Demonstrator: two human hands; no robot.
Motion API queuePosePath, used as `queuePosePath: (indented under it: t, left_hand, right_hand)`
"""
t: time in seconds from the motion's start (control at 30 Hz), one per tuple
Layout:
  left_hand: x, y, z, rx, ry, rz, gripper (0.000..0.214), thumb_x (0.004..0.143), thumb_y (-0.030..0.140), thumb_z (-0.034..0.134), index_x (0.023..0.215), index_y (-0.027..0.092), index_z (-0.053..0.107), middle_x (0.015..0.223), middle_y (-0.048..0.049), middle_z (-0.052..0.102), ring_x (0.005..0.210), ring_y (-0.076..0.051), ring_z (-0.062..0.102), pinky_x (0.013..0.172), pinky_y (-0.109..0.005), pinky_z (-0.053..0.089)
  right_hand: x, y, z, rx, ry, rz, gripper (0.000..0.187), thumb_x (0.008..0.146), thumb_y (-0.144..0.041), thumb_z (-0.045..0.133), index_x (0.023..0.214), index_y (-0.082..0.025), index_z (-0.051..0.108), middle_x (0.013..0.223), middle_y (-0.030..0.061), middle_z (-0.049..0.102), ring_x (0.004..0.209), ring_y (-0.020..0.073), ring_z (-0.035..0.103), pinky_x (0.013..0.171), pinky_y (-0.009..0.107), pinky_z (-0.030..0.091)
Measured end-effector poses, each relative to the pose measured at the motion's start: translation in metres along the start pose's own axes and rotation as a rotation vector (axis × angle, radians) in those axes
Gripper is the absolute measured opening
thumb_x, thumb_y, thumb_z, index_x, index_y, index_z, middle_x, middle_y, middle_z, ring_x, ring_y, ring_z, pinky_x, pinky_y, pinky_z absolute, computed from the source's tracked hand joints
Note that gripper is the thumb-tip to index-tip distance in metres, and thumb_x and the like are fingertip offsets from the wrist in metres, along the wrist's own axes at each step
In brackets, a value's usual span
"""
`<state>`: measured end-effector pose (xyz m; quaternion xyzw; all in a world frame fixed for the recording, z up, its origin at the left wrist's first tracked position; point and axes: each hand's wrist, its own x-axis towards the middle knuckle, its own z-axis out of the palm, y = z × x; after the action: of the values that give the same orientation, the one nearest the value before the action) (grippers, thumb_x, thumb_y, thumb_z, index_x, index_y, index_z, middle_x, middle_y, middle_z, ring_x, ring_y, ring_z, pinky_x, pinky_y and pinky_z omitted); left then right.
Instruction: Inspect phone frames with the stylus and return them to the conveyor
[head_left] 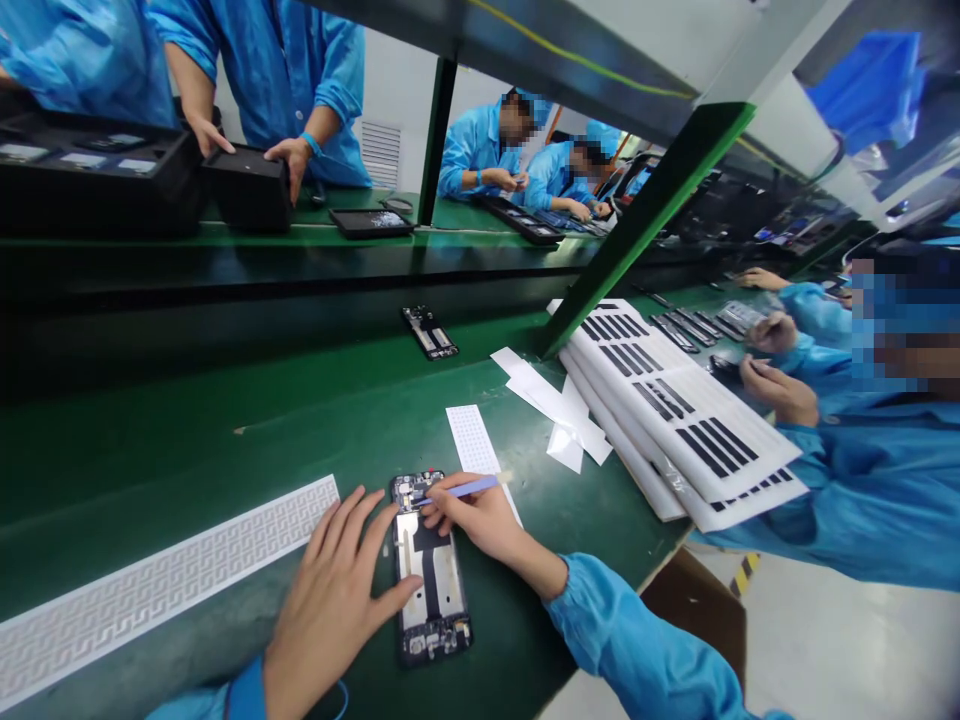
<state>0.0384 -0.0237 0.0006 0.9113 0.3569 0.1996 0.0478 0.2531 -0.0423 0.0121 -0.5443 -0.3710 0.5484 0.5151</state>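
An opened phone [442,575] without its back cover lies on the green table, its circuit board showing at the top end and a dark strip down its middle. My right hand [480,515] pinches a slim purple stick-like tool [476,486] over the phone's upper board; the tool's exact kind is unclear. My left hand [341,590] is spread along the phone's left edge, fingertips near the upper board and thumb reaching over the phone's body. It holds nothing.
A long white sticker sheet [172,580] lies left, a smaller one [472,440] beyond my right hand. Another opened phone [430,332] lies farther back. White paper strips [555,405] and stacked sheets with black strips [660,390] sit right, beneath a green post [652,220]. Co-workers surround the bench.
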Motion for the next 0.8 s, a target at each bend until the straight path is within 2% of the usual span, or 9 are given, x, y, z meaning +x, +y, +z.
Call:
queuePosePath:
  t: [0.47,0.57,0.67,0.73,0.8]
  left_hand:
    - [-0.002,0.002,0.002,-0.011,-0.033,-0.022,0.068,0.085,0.063,0.055,0.139,0.023,0.046,0.141,-0.009,0.049,0.135,-0.032,0.038,0.112,-0.053,0.033]
    - [-0.001,0.002,0.002,-0.003,-0.035,-0.012,0.065,0.085,0.061,0.056,0.14,0.028,0.046,0.142,-0.0078,0.047,0.136,-0.033,0.037,0.11,-0.054,0.035]
    - [0.003,0.004,0.0,0.025,-0.001,-0.039,0.053,0.085,0.054,0.058,0.135,0.034,0.052,0.145,-0.0063,0.044,0.141,-0.039,0.027,0.108,-0.059,0.035]
    - [0.006,0.009,-0.003,0.047,0.021,-0.054,0.045,0.087,0.05,0.057,0.129,0.034,0.058,0.148,-0.0061,0.041,0.143,-0.042,0.02,0.108,-0.061,0.034]
    - [0.009,0.014,-0.008,0.067,0.028,-0.045,0.041,0.09,0.047,0.054,0.128,0.033,0.059,0.15,-0.0062,0.037,0.144,-0.042,0.017,0.109,-0.06,0.034]
  right_hand:
    - [-0.003,0.004,-0.002,-0.104,-0.024,-0.007,0.036,0.076,-0.048,0.073,0.084,-0.014,0.067,0.074,0.0071,0.072,0.063,0.0176,0.07,0.047,0.021,0.052]
    - [-0.003,0.005,0.0,-0.125,-0.031,-0.006,0.035,0.075,-0.048,0.073,0.084,-0.015,0.068,0.074,0.0059,0.071,0.065,0.0182,0.07,0.048,0.022,0.052]
    - [-0.003,0.007,0.001,-0.158,-0.032,-0.029,0.036,0.074,-0.051,0.074,0.082,-0.016,0.067,0.071,0.0053,0.071,0.062,0.018,0.069,0.048,0.023,0.053]
    - [-0.005,0.007,0.001,-0.16,0.063,-0.118,0.037,0.077,-0.053,0.071,0.078,-0.017,0.064,0.065,0.0041,0.069,0.055,0.0167,0.067,0.047,0.025,0.053]
    - [-0.008,0.004,-0.002,-0.123,0.249,-0.273,0.038,0.08,-0.056,0.067,0.076,-0.018,0.061,0.06,0.0027,0.067,0.05,0.016,0.064,0.048,0.027,0.055]
